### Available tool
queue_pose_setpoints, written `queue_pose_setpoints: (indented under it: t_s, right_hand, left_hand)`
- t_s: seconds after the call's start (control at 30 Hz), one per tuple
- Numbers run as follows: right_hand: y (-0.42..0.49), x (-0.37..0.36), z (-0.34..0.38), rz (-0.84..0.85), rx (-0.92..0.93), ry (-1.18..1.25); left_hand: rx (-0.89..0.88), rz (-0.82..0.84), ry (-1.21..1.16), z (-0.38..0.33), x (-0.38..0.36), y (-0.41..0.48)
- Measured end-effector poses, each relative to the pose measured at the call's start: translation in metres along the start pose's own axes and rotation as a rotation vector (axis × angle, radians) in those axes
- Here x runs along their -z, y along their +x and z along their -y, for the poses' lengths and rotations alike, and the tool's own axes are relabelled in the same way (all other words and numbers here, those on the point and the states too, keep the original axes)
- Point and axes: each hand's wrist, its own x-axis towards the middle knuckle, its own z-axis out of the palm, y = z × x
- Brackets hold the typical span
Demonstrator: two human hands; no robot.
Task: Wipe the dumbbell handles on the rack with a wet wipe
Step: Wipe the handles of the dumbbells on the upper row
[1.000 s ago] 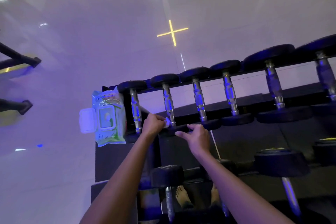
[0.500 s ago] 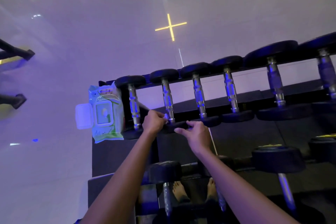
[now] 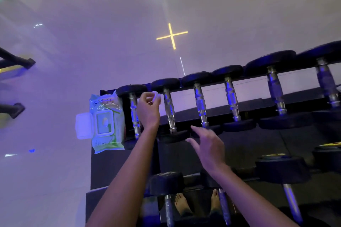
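The floor (image 3: 92, 42) is pale and shiny, with purple light on it and a yellow cross (image 3: 172, 36) marked on it. A black rack (image 3: 114, 167) stands on it and holds rows of dumbbells. Seen from the head camera, the top row runs from the left end of the rack off to the right, and each dumbbell has a shiny handle. The left hand (image 3: 148, 108) has its fingers curled round a small bunched wet wipe (image 3: 156, 96). It is up at the far end of the row, between the first handle (image 3: 133, 108) and the second handle (image 3: 168, 108), and does not seem to be on either one. The right hand (image 3: 208, 145) has its fingers spread and reaches toward the near edge of the top row, by the third handle (image 3: 200, 105). I cannot tell if it touches. A green pack of wipes (image 3: 106, 121) with its lid open sits at the left end of the rack, just beside the first handle. Bare feet (image 3: 181, 206) show under the rack. The wipe is tiny, so it could slip out and drop through the gap. An arm could bump the pack off the end. A hard push might roll a dumbbell toward those feet.
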Motion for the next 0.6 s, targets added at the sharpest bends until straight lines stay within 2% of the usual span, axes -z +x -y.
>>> queue_pose_setpoints:
  t_s: [0.03, 0.07, 0.13, 0.2, 0.27, 0.37, 0.4, 0.43, 0.47, 0.53, 0.6]
  right_hand:
    - [0.001, -0.001, -0.004, -0.072, 0.102, -0.097]
    - [0.005, -0.001, -0.004, -0.069, 0.174, -0.176]
    - [0.016, -0.004, -0.002, 0.152, 0.248, -0.279]
    - [0.03, -0.013, 0.001, 0.399, 0.258, -0.308]
    - [0.046, -0.02, 0.005, 0.507, 0.288, -0.369]
    - [0.061, -0.022, 0.009, 0.567, 0.335, -0.427]
    - [0.06, -0.021, 0.01, 0.559, 0.348, -0.425]
    - [0.057, -0.019, 0.01, 0.487, 0.382, -0.439]
    - [0.051, -0.018, 0.01, 0.367, 0.422, -0.458]
    - [0.037, -0.02, 0.011, 0.228, 0.441, -0.387]
    - [0.022, -0.024, 0.01, 0.193, 0.401, -0.287]
  left_hand:
    - [-0.069, 0.015, 0.048, -0.001, -0.006, 0.002]
    - [-0.15, 0.052, 0.126, 0.001, -0.013, 0.004]
    - [-0.309, 0.126, 0.24, 0.008, -0.025, 0.006]
    - [-0.333, 0.088, 0.168, 0.016, -0.033, 0.009]
    - [-0.18, -0.006, -0.045, 0.021, -0.036, 0.009]
    - [0.246, -0.079, -0.478, 0.021, -0.042, 0.014]
    - [0.357, -0.072, -0.567, 0.021, -0.043, 0.016]
    - [0.372, -0.069, -0.554, 0.023, -0.042, 0.017]
    - [0.286, -0.073, -0.44, 0.024, -0.039, 0.018]
    - [-0.03, -0.047, -0.169, 0.024, -0.033, 0.016]
    - [-0.242, 0.024, -0.004, 0.027, -0.031, 0.013]
